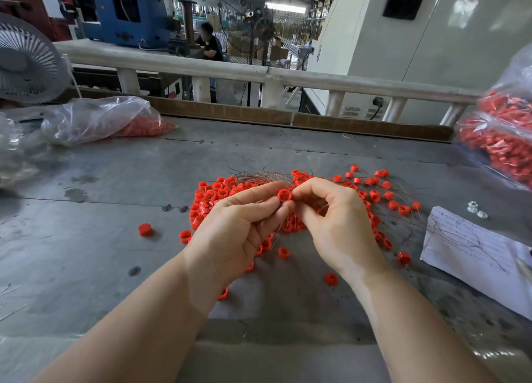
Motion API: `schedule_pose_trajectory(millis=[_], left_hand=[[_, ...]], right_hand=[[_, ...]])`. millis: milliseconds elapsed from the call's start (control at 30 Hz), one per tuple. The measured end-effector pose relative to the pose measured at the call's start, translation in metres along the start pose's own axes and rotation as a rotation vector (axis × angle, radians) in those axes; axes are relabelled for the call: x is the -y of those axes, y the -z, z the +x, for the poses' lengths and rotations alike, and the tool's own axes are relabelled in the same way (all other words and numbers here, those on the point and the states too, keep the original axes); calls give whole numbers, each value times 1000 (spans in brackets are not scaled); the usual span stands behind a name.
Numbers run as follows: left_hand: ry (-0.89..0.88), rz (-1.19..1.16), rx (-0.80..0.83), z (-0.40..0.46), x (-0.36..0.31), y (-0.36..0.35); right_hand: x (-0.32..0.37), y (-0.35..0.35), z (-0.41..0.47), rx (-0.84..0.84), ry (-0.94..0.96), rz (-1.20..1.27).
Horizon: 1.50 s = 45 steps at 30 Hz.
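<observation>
Both hands meet above the middle of the grey surface (115, 181). The left hand (239, 227) pinches a red cap (284, 195) between thumb and fingertips, and the right hand (334, 218), fingers curled, pinches at the same cap from its right side. Below them lies a pile of red caps (213, 198) tangled with thin wires (259, 175). A sheet of paper (472, 256) lies near right.

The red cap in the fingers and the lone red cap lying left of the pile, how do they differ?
The held cap is pinched between the fingertips of the left hand and right hand, above the pile; the lone cap lies untouched on the table. The held cap shows its hollow open end; the lone cap shows a closed face. Both are small, round and red.
</observation>
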<state>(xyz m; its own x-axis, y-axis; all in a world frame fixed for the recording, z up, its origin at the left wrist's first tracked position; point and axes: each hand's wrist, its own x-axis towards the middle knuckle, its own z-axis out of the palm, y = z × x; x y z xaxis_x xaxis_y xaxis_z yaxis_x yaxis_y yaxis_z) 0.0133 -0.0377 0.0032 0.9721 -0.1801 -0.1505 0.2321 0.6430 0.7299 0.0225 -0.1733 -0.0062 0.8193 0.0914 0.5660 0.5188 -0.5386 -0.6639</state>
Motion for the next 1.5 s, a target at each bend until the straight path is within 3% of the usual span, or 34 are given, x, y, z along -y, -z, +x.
schedule_pose_trajectory(millis=[133,467,767,933,1200,1500], left_hand=[[19,-25,45,0,0,1],[29,-70,157,-1,0,-1],[-23,-17,193,-1,3,1],[-63,3,163,1,4,1],[-97,-15,74,5,3,5],[-52,55,56,5,4,7]], right_hand=[[3,3,2,15,-43,147],[5,8,4,21,-434,629],[4,10,5,86,-565,752],[5,8,3,105,-536,706],[6,7,2,-50,-314,450],[6,5,2,-40,-112,345]])
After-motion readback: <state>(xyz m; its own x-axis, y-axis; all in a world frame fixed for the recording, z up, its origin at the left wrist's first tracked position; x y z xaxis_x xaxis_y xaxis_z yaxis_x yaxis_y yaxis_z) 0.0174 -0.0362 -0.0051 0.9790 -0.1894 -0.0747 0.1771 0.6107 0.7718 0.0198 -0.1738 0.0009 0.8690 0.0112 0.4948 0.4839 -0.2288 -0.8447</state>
